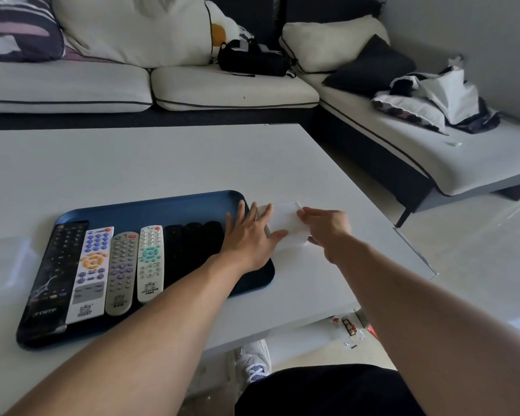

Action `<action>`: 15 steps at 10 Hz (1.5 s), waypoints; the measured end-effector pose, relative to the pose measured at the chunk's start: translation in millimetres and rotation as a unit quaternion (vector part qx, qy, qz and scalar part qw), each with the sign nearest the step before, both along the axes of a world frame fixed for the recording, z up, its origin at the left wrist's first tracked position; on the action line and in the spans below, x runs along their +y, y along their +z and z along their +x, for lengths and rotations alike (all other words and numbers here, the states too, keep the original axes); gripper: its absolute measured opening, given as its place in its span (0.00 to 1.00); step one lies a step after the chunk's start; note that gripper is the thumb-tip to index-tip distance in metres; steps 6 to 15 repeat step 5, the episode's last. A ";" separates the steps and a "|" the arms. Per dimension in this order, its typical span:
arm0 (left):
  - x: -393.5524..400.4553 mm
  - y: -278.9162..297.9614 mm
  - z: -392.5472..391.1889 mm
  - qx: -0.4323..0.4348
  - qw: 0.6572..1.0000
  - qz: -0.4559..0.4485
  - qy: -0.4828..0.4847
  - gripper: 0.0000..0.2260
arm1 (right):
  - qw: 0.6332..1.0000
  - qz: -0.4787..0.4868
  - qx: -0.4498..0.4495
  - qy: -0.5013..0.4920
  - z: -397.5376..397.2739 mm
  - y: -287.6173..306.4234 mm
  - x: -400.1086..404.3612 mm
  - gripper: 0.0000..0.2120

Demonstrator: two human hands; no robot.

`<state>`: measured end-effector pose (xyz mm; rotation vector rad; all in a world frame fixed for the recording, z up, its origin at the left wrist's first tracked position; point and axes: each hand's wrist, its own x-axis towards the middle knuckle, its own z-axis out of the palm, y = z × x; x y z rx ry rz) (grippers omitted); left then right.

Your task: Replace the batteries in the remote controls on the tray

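White box (pixel 285 226) between both hands' fingers (pixel 305 212)

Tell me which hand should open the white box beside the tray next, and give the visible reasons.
The right hand. Its grip already pinches the far right corner of the white box, seemingly at the flap. The left hand lies flat with straight fingers over the box's left edge and the blue tray rim, suited to steadying.

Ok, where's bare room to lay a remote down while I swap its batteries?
Bare table lies beyond the blue tray, toward the sofa, and a strip lies in front of the tray's near edge. The tray is packed with remotes. Right of it, both hands and the white box crowd the spot.
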<state>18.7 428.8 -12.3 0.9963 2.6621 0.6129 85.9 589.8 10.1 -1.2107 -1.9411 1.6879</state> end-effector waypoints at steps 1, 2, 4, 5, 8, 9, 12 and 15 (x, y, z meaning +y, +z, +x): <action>1.6 1.3 0.5 -0.001 1.000 -0.012 -0.002 0.35 | 1.000 0.011 -0.022 -0.002 3.1 2.4 -3.7 0.13; 0.2 1.1 -0.1 0.000 1.000 -0.020 -0.005 0.35 | 1.000 0.001 -0.014 -0.002 4.4 3.4 -6.9 0.14; -23.4 1.9 -0.8 0.016 0.995 0.096 0.023 0.27 | 0.999 0.026 -0.007 -0.036 8.8 3.0 -9.9 0.19; -48.0 10.5 -1.2 0.000 0.987 0.140 0.079 0.27 | 0.997 0.040 -0.013 -0.072 17.7 14.8 -16.5 0.19; -48.0 10.5 -1.2 0.000 0.987 0.140 0.079 0.27 | 0.997 0.040 -0.013 -0.072 17.7 14.8 -16.5 0.19; -48.0 10.5 -1.2 0.000 0.987 0.140 0.079 0.27 | 0.997 0.040 -0.013 -0.072 17.7 14.8 -16.5 0.19; -48.0 10.5 -1.2 0.000 0.987 0.140 0.079 0.27 | 0.997 0.040 -0.013 -0.072 17.7 14.8 -16.5 0.19; -48.0 10.5 -1.2 0.000 0.987 0.140 0.079 0.27 | 0.997 0.040 -0.013 -0.072 17.7 14.8 -16.5 0.19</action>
